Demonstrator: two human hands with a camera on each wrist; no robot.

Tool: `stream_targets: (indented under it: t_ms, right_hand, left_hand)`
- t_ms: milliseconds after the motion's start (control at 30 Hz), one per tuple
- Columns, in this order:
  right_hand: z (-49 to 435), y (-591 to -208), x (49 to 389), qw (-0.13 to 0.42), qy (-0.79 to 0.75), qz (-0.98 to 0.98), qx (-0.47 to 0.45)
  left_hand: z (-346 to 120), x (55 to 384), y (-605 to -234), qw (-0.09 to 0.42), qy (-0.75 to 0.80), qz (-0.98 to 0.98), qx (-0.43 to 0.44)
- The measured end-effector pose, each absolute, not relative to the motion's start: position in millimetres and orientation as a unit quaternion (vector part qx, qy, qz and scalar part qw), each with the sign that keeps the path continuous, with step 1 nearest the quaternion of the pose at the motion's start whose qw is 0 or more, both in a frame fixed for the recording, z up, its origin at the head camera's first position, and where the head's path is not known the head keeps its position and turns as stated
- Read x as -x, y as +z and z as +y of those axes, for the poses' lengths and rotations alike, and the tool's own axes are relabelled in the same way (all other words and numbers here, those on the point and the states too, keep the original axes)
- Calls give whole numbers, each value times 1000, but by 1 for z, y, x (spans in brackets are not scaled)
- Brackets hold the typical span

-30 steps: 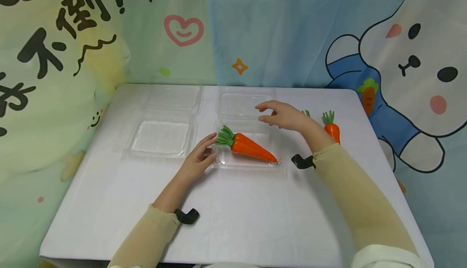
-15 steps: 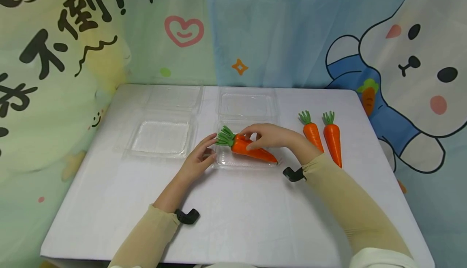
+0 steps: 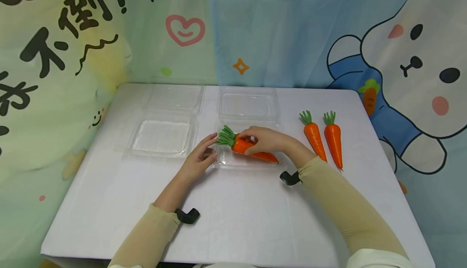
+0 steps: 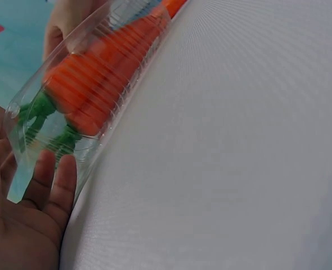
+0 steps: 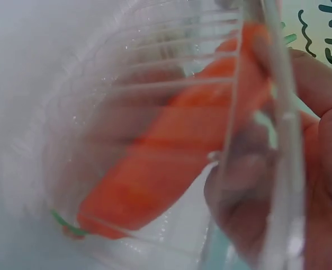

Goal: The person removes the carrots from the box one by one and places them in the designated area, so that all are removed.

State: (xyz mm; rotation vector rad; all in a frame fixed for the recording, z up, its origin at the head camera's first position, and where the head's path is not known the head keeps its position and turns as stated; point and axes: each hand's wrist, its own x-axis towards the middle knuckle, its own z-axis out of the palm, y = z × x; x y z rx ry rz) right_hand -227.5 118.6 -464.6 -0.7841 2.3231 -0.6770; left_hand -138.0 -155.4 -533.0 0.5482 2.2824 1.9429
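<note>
An orange carrot [image 3: 240, 146] with a green leafy top lies slanted in the base of a clear plastic clamshell box [image 3: 227, 162], its leaves toward the left wall. From above, my right hand [image 3: 269, 140] pinches the carrot's body between thumb and fingers. At the box's left edge my left hand [image 3: 201, 154] rests with spread, loosely bent fingers [image 4: 63, 188] against the outside of the wall. Through the plastic, the right wrist view shows the carrot [image 5: 160, 149] blurred, with the right thumb and fingers close by its side.
The box's lid [image 3: 248, 102] lies folded back behind it. Left of it stands another opened clear box [image 3: 160, 138]. Two more carrots, one [image 3: 314, 138] beside the other [image 3: 333, 142], lie on the white table [image 3: 233, 215] at the right. A printed curtain hangs behind.
My right hand has come down and left from above the box's right side onto the carrot and now pinches it. The left hand has stayed at the box's edge.
</note>
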Motion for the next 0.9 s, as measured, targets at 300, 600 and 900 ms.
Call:
stream_targets:
  t_ms: [300,600,900]
  right_hand:
    - [117,-463,226,269,-243,875,320]
    - [122,-454,225,263,-265,872,318]
    - [131,-440,230,226,-311,875,294]
  left_hand:
    - [-152,132,-516,47,636,748,-183]
    - [-151,129,-504,80,633,757,-141]
    - [-151,129,-506,64,643,744,-170]
